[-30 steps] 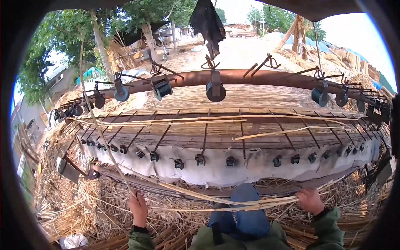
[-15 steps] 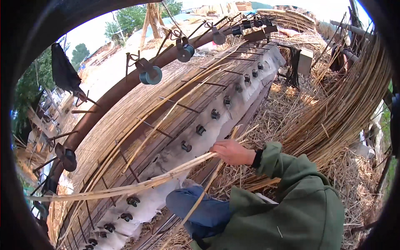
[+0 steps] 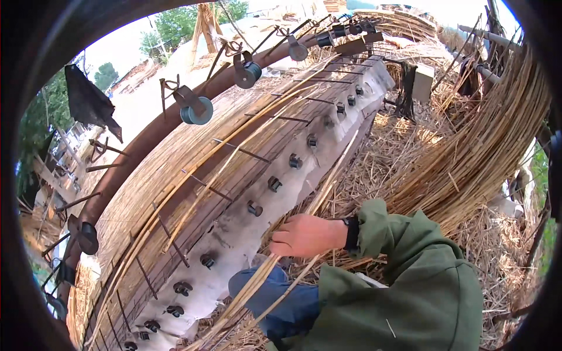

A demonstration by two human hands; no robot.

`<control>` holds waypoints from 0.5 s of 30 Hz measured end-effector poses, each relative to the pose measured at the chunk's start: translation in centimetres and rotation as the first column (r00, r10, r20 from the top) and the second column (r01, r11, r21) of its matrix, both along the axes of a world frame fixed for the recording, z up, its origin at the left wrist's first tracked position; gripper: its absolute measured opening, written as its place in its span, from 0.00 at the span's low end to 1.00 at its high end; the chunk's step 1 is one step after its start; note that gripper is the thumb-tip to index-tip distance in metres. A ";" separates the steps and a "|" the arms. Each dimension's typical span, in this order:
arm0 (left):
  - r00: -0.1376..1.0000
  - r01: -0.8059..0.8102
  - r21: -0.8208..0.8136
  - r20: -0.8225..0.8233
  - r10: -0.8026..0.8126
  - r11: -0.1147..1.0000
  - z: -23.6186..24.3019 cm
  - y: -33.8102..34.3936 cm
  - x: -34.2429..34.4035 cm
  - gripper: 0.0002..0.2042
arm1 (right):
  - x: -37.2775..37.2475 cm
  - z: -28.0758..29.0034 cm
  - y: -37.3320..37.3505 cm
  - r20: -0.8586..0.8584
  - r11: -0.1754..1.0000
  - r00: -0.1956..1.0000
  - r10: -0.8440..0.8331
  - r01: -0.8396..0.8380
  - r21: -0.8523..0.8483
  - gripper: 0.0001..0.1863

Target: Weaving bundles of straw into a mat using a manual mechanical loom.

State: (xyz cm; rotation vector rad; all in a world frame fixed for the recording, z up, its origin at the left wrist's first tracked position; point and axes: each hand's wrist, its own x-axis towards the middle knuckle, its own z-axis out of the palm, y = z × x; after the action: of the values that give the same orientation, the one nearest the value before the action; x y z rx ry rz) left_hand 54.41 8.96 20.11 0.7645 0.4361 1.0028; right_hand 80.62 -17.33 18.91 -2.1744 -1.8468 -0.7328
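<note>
My right hand [image 3: 307,235], in a green sleeve [image 3: 421,269] with a dark cuff, is closed around a thin bundle of long pale reeds [image 3: 252,288]. The reeds slant from beside the frame's near edge down past my knee in blue jeans [image 3: 293,307]. Left of the hand runs a pale strip [image 3: 231,234] carrying a row of small dark clips [image 3: 254,208]. Beyond it, yellow reeds [image 3: 201,164] lie lengthwise across metal prongs [image 3: 254,154], next to a woven reed mat [image 3: 140,169]. My left hand is out of view.
A curved brown pipe [image 3: 132,153] with wire spools [image 3: 196,110] arches over the mat. A tall reed bundle [image 3: 480,140] leans at the right. Loose straw [image 3: 398,155] covers the ground. A black cloth [image 3: 91,99] hangs at the far left.
My right hand has moved lower and slightly left. The reeds in it have swung from lying across the pale strip to slanting steeply alongside it, over my knee.
</note>
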 end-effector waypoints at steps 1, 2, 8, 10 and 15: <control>0.999 -0.026 0.027 -0.033 0.026 0.999 -0.1 0.6 -0.1 0.15 | 1.1 0.9 -1.4 0.065 0.999 0.996 -0.054 0.054 0.006 0.08; 0.997 -0.049 0.055 -0.064 0.052 0.997 0.0 1.3 0.1 0.15 | 2.2 2.1 -2.9 0.095 0.995 0.991 -0.095 0.093 0.029 0.08; 0.994 -0.012 0.043 -0.111 0.017 0.999 2.4 0.0 3.8 0.15 | 10.0 6.5 -6.6 0.303 0.949 0.901 -0.310 0.272 0.161 0.08; 0.988 -0.078 0.070 -0.128 0.086 0.994 3.9 -0.3 2.3 0.15 | 11.0 6.9 -1.8 0.308 0.964 0.922 -0.232 0.177 0.198 0.08; 0.981 0.106 0.042 -0.168 -0.097 0.994 3.5 -0.7 7.6 0.15 | 9.6 6.1 -0.6 0.324 0.974 0.919 -0.225 0.208 0.086 0.07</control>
State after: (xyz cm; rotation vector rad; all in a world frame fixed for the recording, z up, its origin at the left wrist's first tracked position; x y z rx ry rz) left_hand 62.00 8.29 23.66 0.9112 0.5116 0.8606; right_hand 90.22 -17.93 25.05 -2.3657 -1.7164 -1.2481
